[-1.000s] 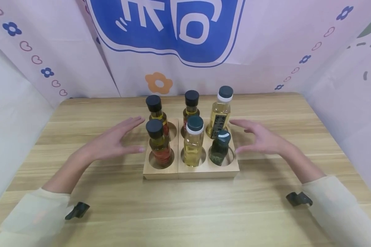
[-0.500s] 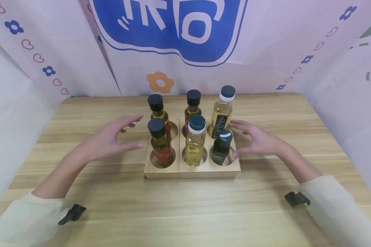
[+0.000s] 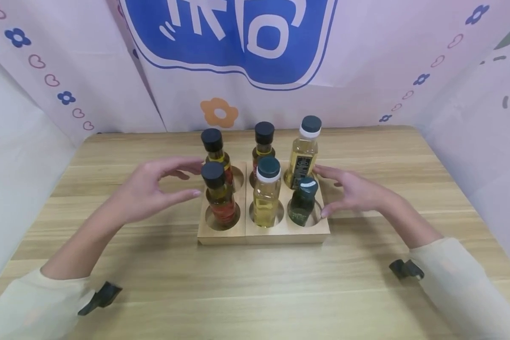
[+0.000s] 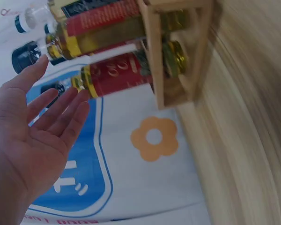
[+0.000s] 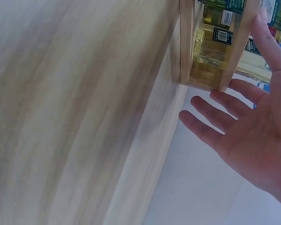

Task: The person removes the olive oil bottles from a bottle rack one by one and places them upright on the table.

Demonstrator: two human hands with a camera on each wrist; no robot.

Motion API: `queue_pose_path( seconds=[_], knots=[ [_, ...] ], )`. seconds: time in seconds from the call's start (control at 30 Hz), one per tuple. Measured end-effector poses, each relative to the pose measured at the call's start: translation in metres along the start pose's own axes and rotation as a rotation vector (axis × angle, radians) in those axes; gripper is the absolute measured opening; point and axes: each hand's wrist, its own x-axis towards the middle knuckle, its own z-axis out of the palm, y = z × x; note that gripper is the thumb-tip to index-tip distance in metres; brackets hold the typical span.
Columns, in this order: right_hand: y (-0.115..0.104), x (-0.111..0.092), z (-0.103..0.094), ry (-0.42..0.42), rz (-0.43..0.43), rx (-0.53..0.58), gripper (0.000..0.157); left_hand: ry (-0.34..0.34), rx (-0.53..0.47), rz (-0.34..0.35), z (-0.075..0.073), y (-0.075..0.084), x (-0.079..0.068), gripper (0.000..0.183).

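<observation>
A wooden bottle rack (image 3: 286,239) with round holes holds several upright bottles in two rows. Three have black caps and red labels: the front-left bottle (image 3: 222,205), the back-left bottle (image 3: 214,150) and the back-middle bottle (image 3: 262,152). Pale yellow liquid fills two clear bottles, at front middle (image 3: 265,203) and back right (image 3: 303,158). A small dark green bottle (image 3: 301,208) sits at front right. My left hand (image 3: 146,191) is spread beside the rack's left end, fingertips close to the black-capped bottles. Against the right end, my right hand (image 3: 352,191) has its thumb at the rack's edge.
The rack stands on a wood-grain table (image 3: 263,288), with its back edge against a printed sheet (image 3: 357,80) bearing a blue sign and an orange flower (image 3: 219,112). Black straps (image 3: 99,300) show at both cream sleeves (image 3: 463,278).
My left hand first drew back slightly, then moved right, bringing its fingertips up to the left bottles. The right hand has come in against the rack's end. Bottles and rack stay put.
</observation>
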Motion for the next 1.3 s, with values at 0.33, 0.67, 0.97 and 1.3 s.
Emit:
queue_pose_path(
  seconds=[0.33,0.67,0.97,1.3],
  knots=[
    [-0.002,0.003,0.0,-0.004,0.035,0.022,0.111,0.034,-0.187,-0.024,0.008,0.019,0.006,0.063],
    [-0.003,0.003,0.0,0.0,0.042,0.02,0.11,0.037,-0.419,-0.091,0.014,0.025,0.017,0.052],
    [-0.002,0.002,0.001,0.006,0.032,0.031,0.109,0.0,-0.66,-0.088,0.018,0.022,0.022,0.048],
    [-0.004,0.001,0.0,-0.012,0.045,-0.002,0.11,0.002,-0.716,-0.111,0.019,0.021,0.024,0.045]
  ],
)
